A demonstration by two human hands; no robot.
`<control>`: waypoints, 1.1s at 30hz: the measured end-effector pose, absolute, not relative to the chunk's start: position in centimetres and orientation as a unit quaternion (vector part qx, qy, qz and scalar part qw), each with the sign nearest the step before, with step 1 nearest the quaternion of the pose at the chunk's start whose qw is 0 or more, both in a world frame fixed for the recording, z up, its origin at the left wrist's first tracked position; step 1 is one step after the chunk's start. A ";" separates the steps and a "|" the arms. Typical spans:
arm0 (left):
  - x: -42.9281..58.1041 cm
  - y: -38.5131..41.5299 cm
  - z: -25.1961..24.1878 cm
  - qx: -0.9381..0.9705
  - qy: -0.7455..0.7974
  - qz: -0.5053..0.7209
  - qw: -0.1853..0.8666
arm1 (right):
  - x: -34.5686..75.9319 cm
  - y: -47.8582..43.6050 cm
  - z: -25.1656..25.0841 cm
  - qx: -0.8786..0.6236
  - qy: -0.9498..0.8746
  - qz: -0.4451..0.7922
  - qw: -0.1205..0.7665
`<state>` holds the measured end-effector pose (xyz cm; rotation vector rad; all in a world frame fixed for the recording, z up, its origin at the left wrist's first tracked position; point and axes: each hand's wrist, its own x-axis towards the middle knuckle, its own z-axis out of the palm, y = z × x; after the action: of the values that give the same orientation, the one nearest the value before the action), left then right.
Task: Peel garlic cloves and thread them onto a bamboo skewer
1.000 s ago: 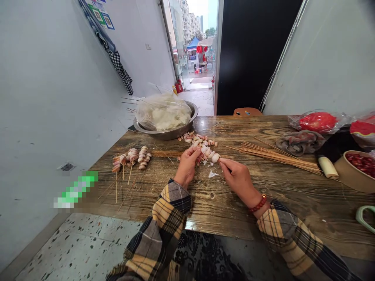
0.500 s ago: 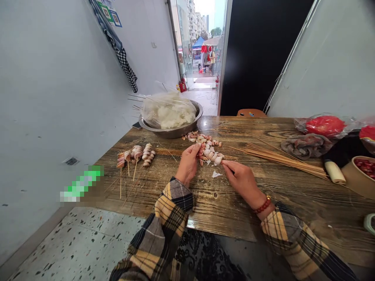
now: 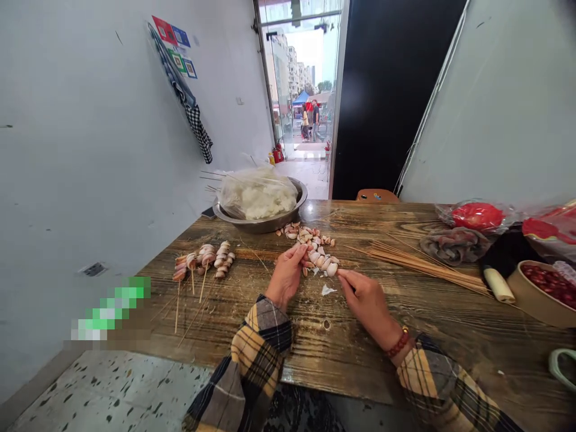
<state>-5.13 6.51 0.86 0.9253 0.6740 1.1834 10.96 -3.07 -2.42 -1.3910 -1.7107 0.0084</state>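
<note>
A row of garlic cloves (image 3: pixel 324 262) is threaded on a skewer held level over the wooden table (image 3: pixel 342 354). My right hand (image 3: pixel 366 305) is closed on the skewer's right end, the fingertips close against the last clove. My left hand (image 3: pixel 285 273) pinches a garlic clove at the left end of the row; the skewer's tip is hidden there. Just behind lies a heap of loose garlic cloves (image 3: pixel 308 234), with scraps of white peel (image 3: pixel 328 290) in front. To the left rest several filled garlic skewers (image 3: pixel 207 257), their sticks pointing toward me.
A steel basin (image 3: pixel 258 226) holding a plastic bag of something whitish stands at the back left. Bare bamboo skewers (image 3: pixel 418 264) lie to the right, near a grey rag (image 3: pixel 454 245), a red item in clear plastic (image 3: pixel 477 214) and a tub (image 3: pixel 535 300) of dark red pieces.
The view has tilted up, so the table sits lower in the picture. Both hands keep their hold on the garlic skewer. Different passers-by show outside the door.
</note>
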 end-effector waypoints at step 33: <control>-3.7 5.6 0.6 0.368 0.222 0.485 0.761 | 11.0 -2.1 -2.0 -0.562 -0.650 0.077 0.505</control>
<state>-3.66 5.61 0.59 0.8013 0.4823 1.0563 10.96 -2.08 -2.05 -1.3555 -1.5691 0.1865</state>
